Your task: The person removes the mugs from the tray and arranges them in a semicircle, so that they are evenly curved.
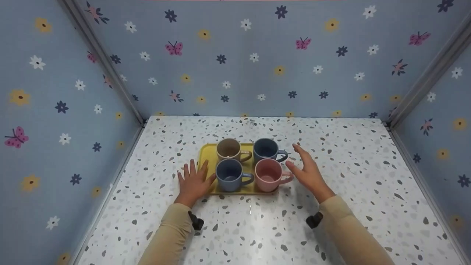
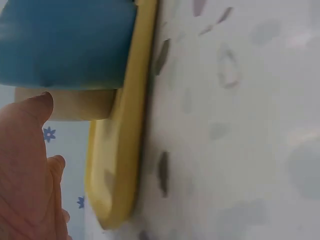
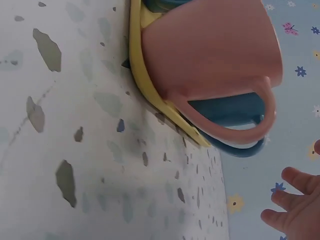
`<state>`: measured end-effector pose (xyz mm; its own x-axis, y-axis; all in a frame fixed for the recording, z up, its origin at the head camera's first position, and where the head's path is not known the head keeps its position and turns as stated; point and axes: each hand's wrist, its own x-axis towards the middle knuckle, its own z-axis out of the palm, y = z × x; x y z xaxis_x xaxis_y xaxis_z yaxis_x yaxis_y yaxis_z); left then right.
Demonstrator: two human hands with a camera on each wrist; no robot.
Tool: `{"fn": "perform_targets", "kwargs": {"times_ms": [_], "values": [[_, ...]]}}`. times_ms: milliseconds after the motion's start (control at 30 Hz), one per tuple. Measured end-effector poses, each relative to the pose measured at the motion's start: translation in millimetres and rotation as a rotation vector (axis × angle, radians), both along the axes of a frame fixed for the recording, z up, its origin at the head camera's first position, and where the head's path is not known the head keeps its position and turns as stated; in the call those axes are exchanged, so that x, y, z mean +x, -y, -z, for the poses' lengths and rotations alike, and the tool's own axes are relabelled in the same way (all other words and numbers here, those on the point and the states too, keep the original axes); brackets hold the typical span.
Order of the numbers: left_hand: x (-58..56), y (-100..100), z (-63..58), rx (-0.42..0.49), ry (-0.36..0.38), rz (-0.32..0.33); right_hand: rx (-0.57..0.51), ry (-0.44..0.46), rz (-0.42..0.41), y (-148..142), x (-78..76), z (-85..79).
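Three-sided booth, as I view it remotely: flat pale-blue wall panels printed with flowers and butterflies meet at straight grey metal-looking corner posts around a white, grey-flecked, terrazzo-patterned tabletop.

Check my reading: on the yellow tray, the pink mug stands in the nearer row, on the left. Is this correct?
Not on the left: the head view shows the pink mug on the yellow tray in the nearer row, on the right.
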<state>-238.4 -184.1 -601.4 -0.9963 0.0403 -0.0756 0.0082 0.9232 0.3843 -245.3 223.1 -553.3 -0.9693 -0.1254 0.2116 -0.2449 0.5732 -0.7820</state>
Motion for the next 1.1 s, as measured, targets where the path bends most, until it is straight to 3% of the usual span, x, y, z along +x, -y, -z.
{"fn": "perform_targets", "kwargs": {"times_ms": [200,467,767,1100], "values": [[4.8,0,11.5,0.02,0.039,0.008,-0.113,-0.058,-0.017,15,6.0,20.8],[8.9,-2,8.8,0.03,0.098,0.034,-0.199,0.017,-0.063,23,10.5,38.5],[8.4,-5,4.2,0.009,0.169,0.029,-0.286,0.143,-0.049,22,17.2,43.7],[7.4,-5,4.7,-0.03,0.169,0.045,-0.389,0.14,-0.046,24,23.3,40.0]]}}
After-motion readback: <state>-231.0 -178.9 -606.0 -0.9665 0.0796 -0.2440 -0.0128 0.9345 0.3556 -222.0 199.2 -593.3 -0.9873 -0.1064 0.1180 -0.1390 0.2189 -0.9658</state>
